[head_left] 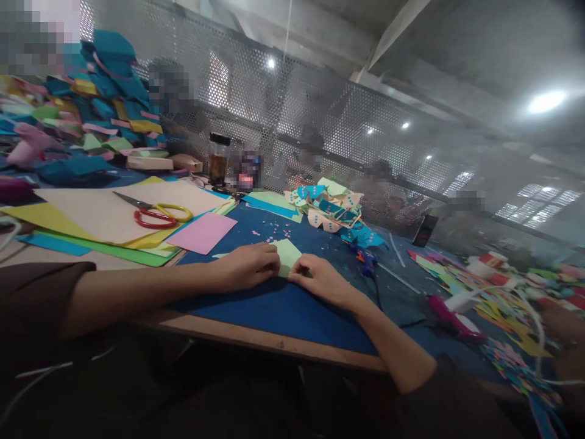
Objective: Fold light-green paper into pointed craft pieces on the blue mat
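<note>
Light green paper (289, 249) is positioned on the blue tabletop (283, 314), near the front edge, between both hands. Its lower right edge is pinched by the right hand (322, 279), thumb and fingers together. Its left part is covered by the left hand (251, 267), fingers curled; gripped or just pressed can't be told. Scissors (145, 205) are laid on stacked sheets (82, 204) at left; dotted folded pieces (326, 221) are heaped beyond, blue glue gun (365, 262) nearby.

Pale-green sheet (287, 253): matt, smooth paper
Scissors (147, 206), nine o'clock: metal and glossy plastic
Perforated screen (256, 79), twelve o'clock: metal
Table edge (274, 342), six o'clock: wood
</note>
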{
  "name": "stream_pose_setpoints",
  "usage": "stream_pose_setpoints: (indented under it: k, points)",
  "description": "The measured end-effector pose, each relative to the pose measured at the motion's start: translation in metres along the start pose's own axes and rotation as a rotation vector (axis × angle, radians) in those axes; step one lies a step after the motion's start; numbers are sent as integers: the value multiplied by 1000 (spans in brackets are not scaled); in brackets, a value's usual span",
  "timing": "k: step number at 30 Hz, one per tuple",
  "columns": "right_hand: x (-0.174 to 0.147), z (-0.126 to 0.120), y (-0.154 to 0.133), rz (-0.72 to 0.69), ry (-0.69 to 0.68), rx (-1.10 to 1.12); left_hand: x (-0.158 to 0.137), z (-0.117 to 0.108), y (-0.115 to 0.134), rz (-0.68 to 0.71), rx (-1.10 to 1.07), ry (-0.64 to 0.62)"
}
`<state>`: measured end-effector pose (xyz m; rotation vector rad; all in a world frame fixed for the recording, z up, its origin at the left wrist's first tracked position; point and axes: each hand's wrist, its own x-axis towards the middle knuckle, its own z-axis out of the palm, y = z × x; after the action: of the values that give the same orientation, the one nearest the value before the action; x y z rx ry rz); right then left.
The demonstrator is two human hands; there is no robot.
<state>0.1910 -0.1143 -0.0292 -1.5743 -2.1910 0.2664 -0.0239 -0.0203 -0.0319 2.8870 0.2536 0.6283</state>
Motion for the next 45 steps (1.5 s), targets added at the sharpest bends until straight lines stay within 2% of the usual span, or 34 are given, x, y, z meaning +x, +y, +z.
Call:
stream_pose_setpoints:
  k: [13, 26, 45]
  points:
    - [0, 2, 1, -9, 31, 4, -1, -2, -8, -90, 14, -56]
    - [1, 2, 1, -8, 25, -2, -4, -20, -5, -164, 22, -149]
    - [0, 0, 0, -17, 17, -21, -11, -36, -26, -201, -31, -241]
